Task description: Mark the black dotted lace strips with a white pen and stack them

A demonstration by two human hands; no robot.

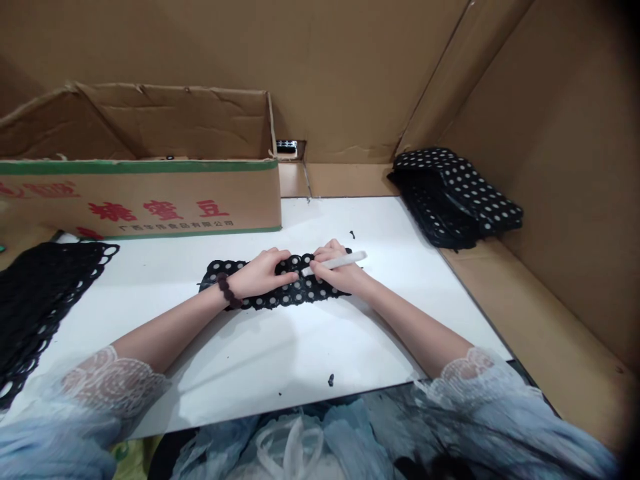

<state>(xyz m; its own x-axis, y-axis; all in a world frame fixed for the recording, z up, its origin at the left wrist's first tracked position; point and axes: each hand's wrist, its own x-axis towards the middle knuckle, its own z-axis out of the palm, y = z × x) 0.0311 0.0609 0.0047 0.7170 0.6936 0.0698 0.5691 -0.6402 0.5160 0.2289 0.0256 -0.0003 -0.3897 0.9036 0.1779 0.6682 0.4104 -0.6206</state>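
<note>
A black strip with rows of pale round dots (273, 300) lies across the white table in front of me. My left hand (265, 272), a dark band around its wrist, is curled over the strip's middle with the thumb on top; its other fingers are partly hidden. My right hand (335, 263) is closed around a white pen-like tool (347, 260). The tool's lower end points at the dots near my left thumb, and its tip is too small to make out. The right hand covers part of the strip's right end.
A cardboard box (200, 200) with red lettering stands at the back left. Black perforated sheets (40, 287) are stacked at the left. Dotted black pieces (455, 197) lie piled at the back right. Black scraps (331, 380) dot the white table (260, 373). Cardboard walls (350, 80) enclose it.
</note>
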